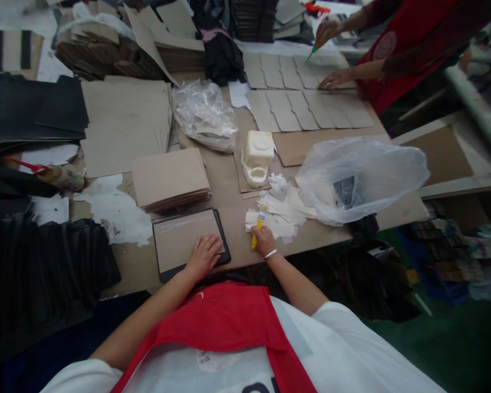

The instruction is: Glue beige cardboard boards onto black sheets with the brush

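Yellow brush [261, 221] in R hand [264, 241]; L hand [204, 254] flat on board [177, 246], bare table [238, 233] btwn.

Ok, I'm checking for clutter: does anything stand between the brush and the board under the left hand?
Nothing visible stands in the gap between brush and board; the left hand covers part of the board's right side.
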Demonstrator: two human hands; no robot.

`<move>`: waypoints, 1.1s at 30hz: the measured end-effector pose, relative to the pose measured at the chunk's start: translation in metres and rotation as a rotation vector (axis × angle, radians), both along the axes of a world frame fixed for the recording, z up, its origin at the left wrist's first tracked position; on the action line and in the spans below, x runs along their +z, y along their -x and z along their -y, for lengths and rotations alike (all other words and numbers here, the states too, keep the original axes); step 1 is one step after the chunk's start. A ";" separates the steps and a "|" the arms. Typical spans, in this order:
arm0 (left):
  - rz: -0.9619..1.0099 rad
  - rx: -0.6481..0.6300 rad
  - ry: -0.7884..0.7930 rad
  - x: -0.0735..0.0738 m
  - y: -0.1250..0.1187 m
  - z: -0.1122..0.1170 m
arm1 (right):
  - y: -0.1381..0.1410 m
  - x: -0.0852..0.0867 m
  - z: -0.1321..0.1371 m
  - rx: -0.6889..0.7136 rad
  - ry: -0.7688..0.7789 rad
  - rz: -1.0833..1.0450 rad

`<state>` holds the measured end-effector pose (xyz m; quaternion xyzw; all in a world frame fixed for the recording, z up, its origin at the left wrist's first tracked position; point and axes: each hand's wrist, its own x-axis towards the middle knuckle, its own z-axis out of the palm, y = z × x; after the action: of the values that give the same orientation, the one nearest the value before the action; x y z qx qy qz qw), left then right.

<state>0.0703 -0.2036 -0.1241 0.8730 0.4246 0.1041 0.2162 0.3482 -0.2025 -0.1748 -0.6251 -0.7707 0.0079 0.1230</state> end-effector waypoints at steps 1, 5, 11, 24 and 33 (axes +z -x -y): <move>0.037 0.015 -0.006 0.004 -0.001 0.002 | -0.001 -0.001 0.002 0.008 -0.001 -0.001; 0.180 0.012 0.045 0.017 -0.017 0.006 | -0.003 -0.001 0.007 0.058 -0.013 -0.069; 0.208 0.026 0.202 0.017 -0.048 -0.016 | 0.001 0.001 0.009 0.014 -0.033 -0.131; 0.094 -0.047 0.317 0.009 -0.083 -0.028 | 0.011 -0.007 0.028 -0.063 -0.006 -0.230; 0.074 -0.041 0.403 0.007 -0.104 -0.051 | 0.023 0.041 0.017 -0.161 -0.041 -0.484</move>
<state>0.1744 -0.1524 -0.1174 0.8163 0.4108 0.0445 0.4037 0.3248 -0.2192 -0.1337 -0.6617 -0.6666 0.1321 0.3168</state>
